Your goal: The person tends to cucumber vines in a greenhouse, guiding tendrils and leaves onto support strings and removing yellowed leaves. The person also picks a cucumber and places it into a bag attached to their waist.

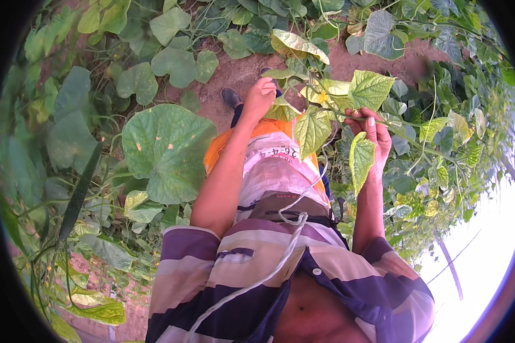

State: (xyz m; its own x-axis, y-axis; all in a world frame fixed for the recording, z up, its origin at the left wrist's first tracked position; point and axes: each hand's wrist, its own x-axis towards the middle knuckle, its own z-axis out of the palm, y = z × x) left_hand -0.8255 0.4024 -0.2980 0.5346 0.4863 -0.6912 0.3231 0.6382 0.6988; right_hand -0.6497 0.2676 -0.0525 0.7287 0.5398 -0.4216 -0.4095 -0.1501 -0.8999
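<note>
In front of me a leafy vine (332, 114) with a yellow flower (323, 97) stretches across toward the right. My right hand (374, 134) is closed in a pinch on its thin stem, between a pale green leaf (371, 90) above and a drooping leaf (361, 162) below. My left hand (261, 97) is raised left of the flower, its fingers curled together beside a leaf. Whatever those fingers may hold is hidden. A printed white and orange sack-like apron (272, 166) hangs at my waist, tied with a white cord (252, 275).
Dense vines surround me, with a big round leaf (167, 150) close by my left forearm. A long, narrow dark green shape (81, 191) hangs at the left. Reddish soil (226, 71) shows beyond my shoe (231, 97). Bright light fills the lower right.
</note>
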